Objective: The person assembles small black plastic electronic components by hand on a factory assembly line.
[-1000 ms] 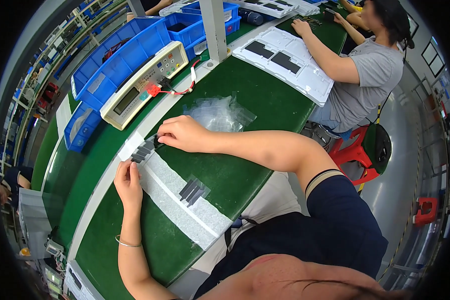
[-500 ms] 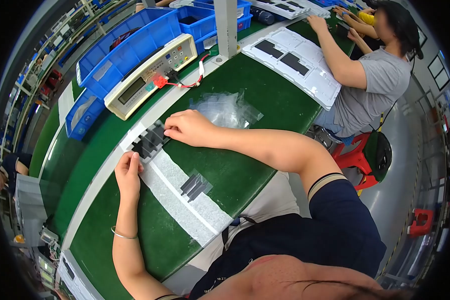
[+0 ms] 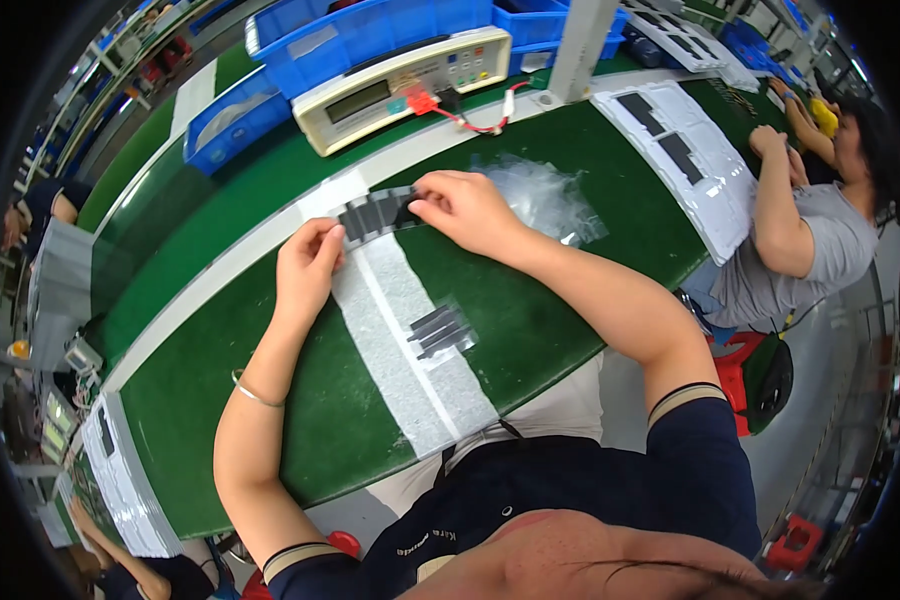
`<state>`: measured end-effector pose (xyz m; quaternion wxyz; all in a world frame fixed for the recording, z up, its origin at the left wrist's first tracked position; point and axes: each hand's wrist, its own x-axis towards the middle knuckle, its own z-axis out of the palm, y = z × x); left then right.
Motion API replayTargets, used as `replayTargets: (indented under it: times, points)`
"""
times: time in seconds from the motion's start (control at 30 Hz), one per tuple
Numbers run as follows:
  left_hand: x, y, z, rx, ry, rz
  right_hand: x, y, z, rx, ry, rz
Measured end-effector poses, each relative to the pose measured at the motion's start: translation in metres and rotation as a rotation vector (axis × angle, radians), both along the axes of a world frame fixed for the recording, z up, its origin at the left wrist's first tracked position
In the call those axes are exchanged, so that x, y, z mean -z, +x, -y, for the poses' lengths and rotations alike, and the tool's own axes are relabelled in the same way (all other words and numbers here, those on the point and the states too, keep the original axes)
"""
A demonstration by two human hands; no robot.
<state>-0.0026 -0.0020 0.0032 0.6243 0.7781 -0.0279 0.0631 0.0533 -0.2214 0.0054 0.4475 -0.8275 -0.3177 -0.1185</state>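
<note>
A dark grey striped sheet on clear film spans between my hands at the far end of a white textured strip. My left hand pinches the sheet's left end, thumb against forefinger. At the right end, the fingers of my right hand are closed on a dark corner of the same sheet. A second dark striped piece on clear film lies on the white strip, closer to me. Beyond my right wrist is a loose heap of clear plastic film.
A beige meter with red and black leads stands across the bench beside blue bins. A grey post rises behind. White trays with dark pieces lie at right, near a co-worker in grey. Another white tray is at left.
The whole view has swung, so the bench sits farther right and more level. My hands still hold the sheet's two ends, which now looks flatter between them. The co-worker's arms have shifted.
</note>
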Motion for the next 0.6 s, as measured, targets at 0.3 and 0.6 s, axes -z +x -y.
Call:
replayTargets:
  times: [0.3,0.6]
  points:
    - [-0.002,0.001,0.002,0.046,-0.025,0.015,0.003,0.001,-0.002,-0.026,0.006,-0.075]
    - [0.006,-0.001,0.000,0.080,0.069,-0.008,0.008,-0.004,-0.004,-0.047,0.044,-0.102]
